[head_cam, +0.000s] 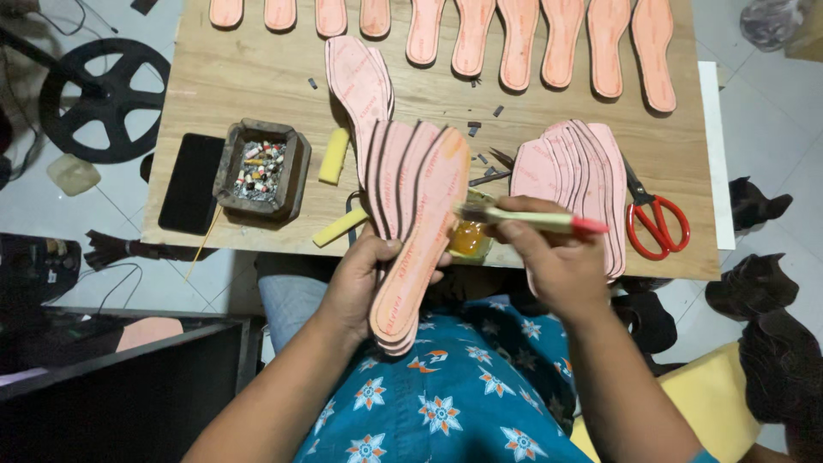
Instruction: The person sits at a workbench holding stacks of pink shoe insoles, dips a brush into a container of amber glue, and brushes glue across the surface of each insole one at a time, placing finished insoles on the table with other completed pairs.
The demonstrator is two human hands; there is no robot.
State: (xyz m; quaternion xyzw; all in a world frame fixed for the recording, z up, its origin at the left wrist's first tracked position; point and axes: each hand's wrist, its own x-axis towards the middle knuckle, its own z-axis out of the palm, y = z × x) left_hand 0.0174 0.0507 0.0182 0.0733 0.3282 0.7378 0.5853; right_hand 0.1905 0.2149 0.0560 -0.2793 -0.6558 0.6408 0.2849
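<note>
**Fanned insoles getting a brush at the edge of the workbench**

The left hand [364,279] is gripping a fanned stack of pink shoe insoles [416,214], fingers wrapped around the narrow heel ends so the wider toe ends are spreading out above the near edge of the wooden table [257,86]. The right hand [553,257] is closed around a brush with a yellow handle and red end [540,220], and its bristles are touching the front insole near its middle. Just behind the bristles, a small container of amber glue [468,237] is sitting at the table edge, partly hidden by the stack.

The insoles are looking thin, light and flexible, more like stiff card than rubber, so pinching them together at the heel is probably enough to be carrying the whole fan; they would likely be bending if held by a single tip, and a wet coated face would be sticky to touch.

To the right, a second overlapping pile of insoles [579,171] is lying on the table, with red-handled scissors [656,219] just beside it. A row of single insoles [519,43] is lining the far edge. To the left, a square ashtray [261,167] is standing next to a dark phone [190,182], and yellow foam strips [334,156] are lying near it.
</note>
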